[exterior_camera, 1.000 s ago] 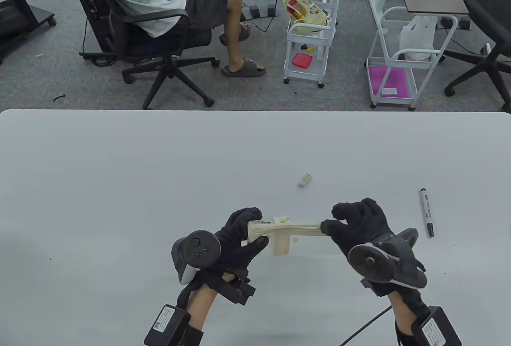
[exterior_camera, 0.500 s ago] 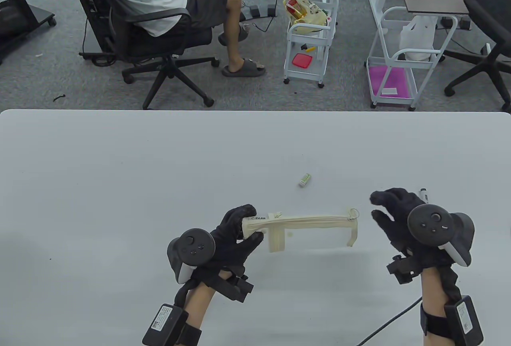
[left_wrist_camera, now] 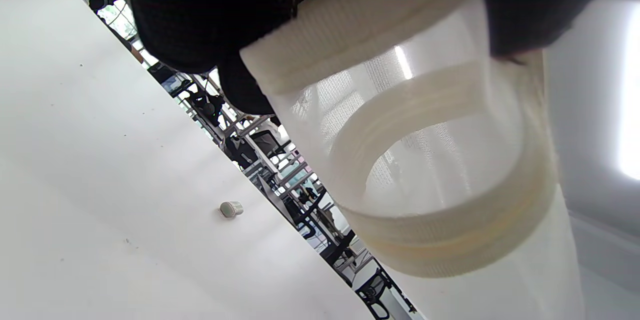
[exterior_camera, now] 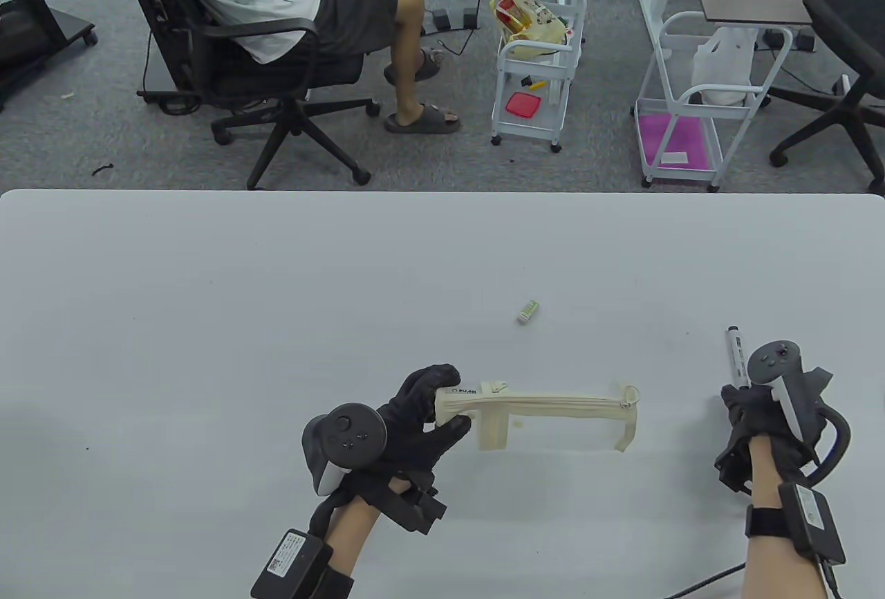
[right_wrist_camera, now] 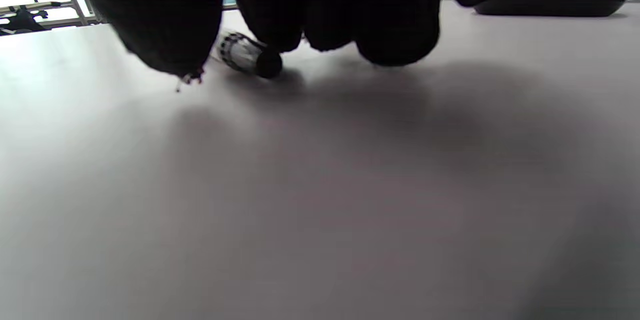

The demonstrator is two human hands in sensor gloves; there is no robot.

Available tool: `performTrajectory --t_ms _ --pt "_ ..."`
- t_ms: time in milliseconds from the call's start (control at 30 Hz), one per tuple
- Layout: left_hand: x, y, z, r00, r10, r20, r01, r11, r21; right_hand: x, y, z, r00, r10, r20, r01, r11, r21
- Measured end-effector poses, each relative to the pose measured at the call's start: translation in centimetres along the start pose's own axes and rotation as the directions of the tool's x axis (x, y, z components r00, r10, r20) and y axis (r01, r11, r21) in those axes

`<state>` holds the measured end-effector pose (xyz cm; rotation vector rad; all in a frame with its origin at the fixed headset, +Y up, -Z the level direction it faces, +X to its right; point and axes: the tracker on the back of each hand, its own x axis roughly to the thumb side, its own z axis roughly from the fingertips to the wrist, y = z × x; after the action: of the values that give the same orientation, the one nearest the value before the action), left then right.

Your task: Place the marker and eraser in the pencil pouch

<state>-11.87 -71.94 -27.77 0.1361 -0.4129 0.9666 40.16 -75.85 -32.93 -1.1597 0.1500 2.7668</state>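
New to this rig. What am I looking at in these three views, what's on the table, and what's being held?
No robot here: a person's two hands in black sensor gloves, each with a tracker strapped to its back.

The wide picture is a camera looking down at the white table. The other two come from cameras on the wrists.

The left hand grips one end of the pencil pouch; the left wrist view looks into its open mouth, and nothing shows inside it.

The right hand is down at the near end of the marker; whether it grips it yet is unclear.

The small eraser lies untouched farther back.
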Motion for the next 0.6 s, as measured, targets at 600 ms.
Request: performTrajectory --t_ms 600 --pt "0.0 0.1 0.1 1.0 -0.005 -0.019 0.005 1.0 0.0 1.0 -6.2 4.9 0.886 -0.349 0.305 0.417 0.888 -0.194"
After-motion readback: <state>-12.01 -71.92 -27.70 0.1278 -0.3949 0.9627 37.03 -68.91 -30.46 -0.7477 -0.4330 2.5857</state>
